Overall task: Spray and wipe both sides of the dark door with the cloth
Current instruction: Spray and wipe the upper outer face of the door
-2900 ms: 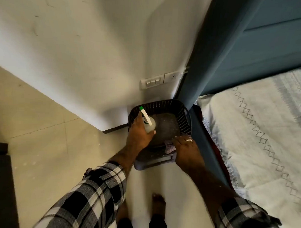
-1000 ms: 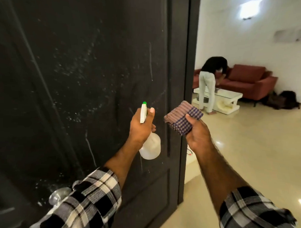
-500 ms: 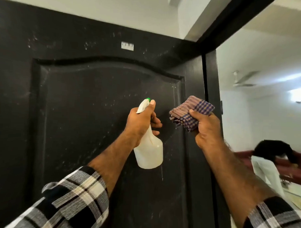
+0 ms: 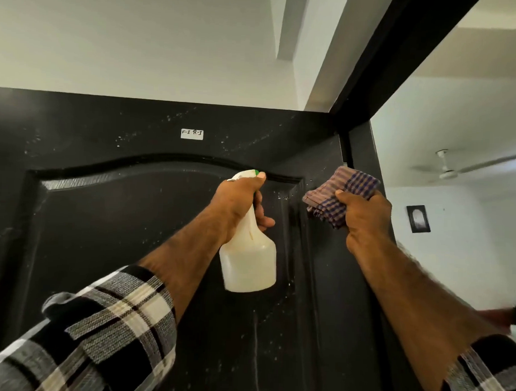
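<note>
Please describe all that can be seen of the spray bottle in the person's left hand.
The spray bottle is a small bottle of pale, milky, plastic-looking material, with a squat body, sloping shoulders and a narrow neck. Its white spray head has a green tip, pointing at the dark door. It is held upright and raised near the top of the door's arched panel. The left hand grips its neck, with one fingertip on top of the head. Nothing else touches it.
</note>
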A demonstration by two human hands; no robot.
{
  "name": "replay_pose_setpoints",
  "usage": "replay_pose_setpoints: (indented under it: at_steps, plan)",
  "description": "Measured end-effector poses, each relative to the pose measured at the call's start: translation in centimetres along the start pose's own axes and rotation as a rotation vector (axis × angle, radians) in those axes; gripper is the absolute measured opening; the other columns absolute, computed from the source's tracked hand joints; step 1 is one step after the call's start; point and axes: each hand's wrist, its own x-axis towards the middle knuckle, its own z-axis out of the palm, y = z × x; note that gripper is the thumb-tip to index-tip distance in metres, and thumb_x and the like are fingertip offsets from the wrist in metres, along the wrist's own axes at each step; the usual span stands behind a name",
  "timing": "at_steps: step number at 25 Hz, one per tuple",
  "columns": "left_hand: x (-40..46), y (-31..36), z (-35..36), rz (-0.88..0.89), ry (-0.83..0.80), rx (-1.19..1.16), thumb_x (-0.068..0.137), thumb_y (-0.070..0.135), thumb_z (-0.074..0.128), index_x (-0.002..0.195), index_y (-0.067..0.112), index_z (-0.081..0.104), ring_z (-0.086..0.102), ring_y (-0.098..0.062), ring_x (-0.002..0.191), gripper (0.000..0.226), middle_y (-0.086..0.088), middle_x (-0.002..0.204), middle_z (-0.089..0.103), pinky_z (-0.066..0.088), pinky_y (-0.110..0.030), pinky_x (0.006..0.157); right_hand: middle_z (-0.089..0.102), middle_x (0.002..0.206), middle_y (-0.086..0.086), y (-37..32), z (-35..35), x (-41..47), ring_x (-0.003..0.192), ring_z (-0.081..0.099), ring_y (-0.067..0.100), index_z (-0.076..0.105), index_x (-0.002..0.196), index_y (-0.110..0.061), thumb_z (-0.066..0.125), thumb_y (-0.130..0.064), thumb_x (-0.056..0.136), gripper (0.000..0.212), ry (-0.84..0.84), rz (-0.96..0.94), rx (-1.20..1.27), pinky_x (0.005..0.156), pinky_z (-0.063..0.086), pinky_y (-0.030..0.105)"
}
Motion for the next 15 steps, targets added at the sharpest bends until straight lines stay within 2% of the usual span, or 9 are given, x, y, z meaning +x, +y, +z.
replay_pose_setpoints:
  at_steps: [3, 4, 6, 7, 8, 9, 10, 12, 15]
  plan:
    - [0.5, 0.3, -1.0, -0.050, -0.044, 0.013, 0.099, 0.056, 0.060, 0.096, 0.006, 0.071, 0.077, -0.028, 0.067, 0.051, -0.017, 0.082, 0.079, 0.064, -0.037, 0.060, 0.073, 0.121, 0.010, 0.4, 1.0, 0.6, 0.108, 0.073, 0.028, 0.068, 0.134, -0.006, 0.074, -0.017, 0.101, 0.035, 0.119, -0.135, -0.128, 0.090, 0.061, 0.036]
    - [0.7, 0.4, -1.5, -0.050, -0.038, 0.003, 0.099, 0.058, 0.059, 0.098, 0.006, 0.072, 0.076, -0.026, 0.064, 0.054, -0.017, 0.086, 0.080, 0.063, -0.035, 0.058, 0.074, 0.120, 0.010, 0.8, 1.8, 0.5, 0.108, 0.073, 0.028, 0.070, 0.132, -0.006, 0.071, -0.017, 0.102, 0.032, 0.146, -0.210, -0.144, 0.089, 0.059, 0.029]
    - [1.4, 0.8, -2.4, -0.036, -0.029, -0.016, 0.099, 0.061, 0.056, 0.098, 0.006, 0.073, 0.071, -0.021, 0.058, 0.057, -0.017, 0.088, 0.081, 0.061, -0.033, 0.055, 0.073, 0.124, 0.010, 1.4, 3.4, -0.1, 0.112, 0.070, 0.026, 0.070, 0.136, -0.008, 0.065, -0.019, 0.105, 0.033, 0.117, -0.376, -0.191, 0.086, 0.052, 0.010]
    - [1.6, 1.0, -2.8, -0.029, -0.026, -0.019, 0.099, 0.062, 0.055, 0.097, 0.006, 0.073, 0.069, -0.019, 0.056, 0.059, -0.017, 0.088, 0.081, 0.060, -0.032, 0.055, 0.069, 0.136, 0.010, 2.1, 4.2, -0.4, 0.123, 0.066, 0.027, 0.067, 0.143, -0.012, 0.063, -0.024, 0.106, 0.039, 0.070, -0.457, -0.245, 0.095, 0.051, 0.010]
    - [1.8, 1.2, -3.1, -0.021, -0.026, -0.012, 0.099, 0.063, 0.055, 0.096, 0.006, 0.073, 0.067, -0.018, 0.056, 0.060, -0.016, 0.088, 0.081, 0.060, -0.032, 0.054, 0.060, 0.153, 0.011, 3.0, 5.1, -0.5, 0.140, 0.056, 0.030, 0.060, 0.152, -0.017, 0.060, -0.029, 0.108, 0.046, 0.005, -0.522, -0.326, 0.112, 0.049, 0.023]
    - [2.2, 1.4, -3.4, -0.010, -0.024, 0.005, 0.099, 0.064, 0.054, 0.095, 0.006, 0.073, 0.067, -0.018, 0.057, 0.060, -0.015, 0.086, 0.080, 0.059, -0.031, 0.053, 0.045, 0.167, 0.010, 4.0, 6.0, -0.5, 0.155, 0.040, 0.032, 0.051, 0.160, -0.022, 0.056, -0.035, 0.109, 0.052, -0.059, -0.567, -0.432, 0.125, 0.039, 0.039]
    - [2.6, 1.7, -3.7, -0.003, -0.018, 0.018, 0.099, 0.064, 0.054, 0.095, 0.007, 0.073, 0.067, -0.018, 0.059, 0.061, -0.015, 0.086, 0.080, 0.059, -0.030, 0.053, 0.030, 0.175, 0.010, 5.0, 6.9, -0.4, 0.163, 0.022, 0.034, 0.042, 0.165, -0.025, 0.048, -0.041, 0.110, 0.058, -0.108, -0.594, -0.554, 0.132, 0.025, 0.050]
    - [3.4, 2.1, -4.2, 0.002, -0.010, 0.020, 0.099, 0.065, 0.053, 0.096, 0.006, 0.074, 0.067, -0.019, 0.061, 0.062, -0.015, 0.085, 0.080, 0.059, -0.030, 0.054, 0.011, 0.180, 0.011, 5.8, 8.6, 0.7, 0.167, 0.000, 0.035, 0.026, 0.171, -0.026, 0.031, -0.051, 0.107, 0.069, -0.131, -0.618, -0.764, 0.134, 0.003, 0.054]
    - [4.7, 2.8, -4.4, 0.011, 0.015, 0.041, 0.097, 0.067, 0.055, 0.098, 0.007, 0.074, 0.066, -0.018, 0.057, 0.063, -0.016, 0.089, 0.080, 0.059, -0.032, 0.054, 0.003, 0.181, 0.013, 4.0, 11.6, 3.8, 0.166, -0.006, 0.037, 0.013, 0.173, -0.025, 0.020, -0.055, 0.104, 0.075, -0.098, -0.656, -0.916, 0.134, -0.002, 0.057]
